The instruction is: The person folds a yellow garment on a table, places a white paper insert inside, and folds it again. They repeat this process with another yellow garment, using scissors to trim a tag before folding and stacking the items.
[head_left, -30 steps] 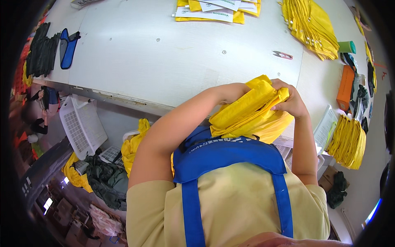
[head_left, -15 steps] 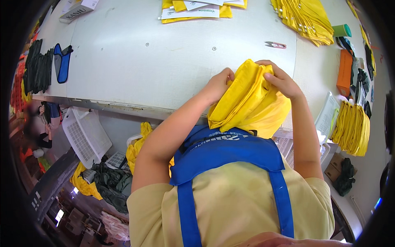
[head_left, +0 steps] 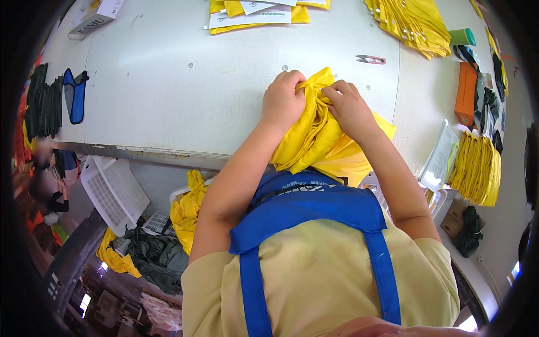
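Note:
A bunched piece of glossy yellow fabric [head_left: 307, 137] hangs over the near edge of the white worktable [head_left: 168, 84], in front of my blue apron [head_left: 303, 216]. My left hand [head_left: 284, 100] is closed around its upper left side. With bent fingers pressed together, my right hand [head_left: 351, 111] pinches the gathered upper right part. Between the two hands the cloth is twisted into folds, and a pointed end sticks up beyond them. A smoother flap spreads out under my right forearm. What kind of article the fabric is, I cannot tell.
Thread snips [head_left: 370, 59] lie beyond my right hand. Flat yellow packets [head_left: 252, 19] and a yellow stack [head_left: 412, 28] sit farther back. An orange box [head_left: 465, 92] and folded yellow pieces [head_left: 476, 168] are at right. White crates [head_left: 115, 194] stand below at left; another person is farther off.
My hands have come closer together and the top of the yellow fabric is now gathered and twisted between them. My right hand has shifted left and nearer to me.

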{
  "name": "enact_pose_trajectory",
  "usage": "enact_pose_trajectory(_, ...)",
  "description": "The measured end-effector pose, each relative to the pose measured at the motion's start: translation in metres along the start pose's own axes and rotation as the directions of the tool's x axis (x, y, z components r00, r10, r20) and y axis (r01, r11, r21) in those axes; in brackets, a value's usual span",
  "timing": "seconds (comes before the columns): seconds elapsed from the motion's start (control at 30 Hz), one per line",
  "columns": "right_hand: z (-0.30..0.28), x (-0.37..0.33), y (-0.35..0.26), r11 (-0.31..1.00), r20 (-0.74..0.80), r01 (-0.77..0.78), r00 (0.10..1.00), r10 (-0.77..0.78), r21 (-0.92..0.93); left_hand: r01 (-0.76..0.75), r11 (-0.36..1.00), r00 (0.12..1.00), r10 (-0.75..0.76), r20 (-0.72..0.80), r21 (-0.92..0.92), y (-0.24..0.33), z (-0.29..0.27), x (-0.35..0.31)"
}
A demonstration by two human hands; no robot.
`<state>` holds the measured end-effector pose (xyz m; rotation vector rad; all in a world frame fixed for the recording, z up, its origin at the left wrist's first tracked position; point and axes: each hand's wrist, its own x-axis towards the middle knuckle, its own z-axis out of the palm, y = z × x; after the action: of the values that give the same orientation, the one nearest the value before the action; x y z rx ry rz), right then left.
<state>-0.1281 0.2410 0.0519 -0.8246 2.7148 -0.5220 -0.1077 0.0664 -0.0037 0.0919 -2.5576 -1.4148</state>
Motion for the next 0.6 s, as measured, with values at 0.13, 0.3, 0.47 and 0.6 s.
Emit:
enact_pose_trajectory(0.13, 0.008, 0.0, 0.001, 0.986, -0.115, -0.134, 0.983, 0.146, 0.099, -0.158, 0.969, 0.987, 0.151, 0.05, 0.191, 0.016, -0.009, 0.002)
enact_pose_trajectory(0.3, 0.014, 0.006, 0.001, 0.949, -0.142, -0.189, 0.963, 0.23, 0.251, -0.144, 0.98, 0.989, 0.139, 0.046, 0.14, 0.016, -0.007, 0.002)
enact_pose_trajectory(0.47, 0.006, 0.014, 0.002, 0.886, -0.237, -0.23, 0.909, 0.343, 0.402, -0.017, 1.0, 0.991, 0.017, 0.132, 0.001, 0.003, -0.014, 0.005)
enact_pose_trajectory(0.6, 0.014, 0.028, 0.02, 0.834, 0.008, -0.271, 0.952, 0.305, 0.481, -0.105, 0.993, 0.987, 0.097, 0.131, 0.057, 0.0, -0.012, 0.009)
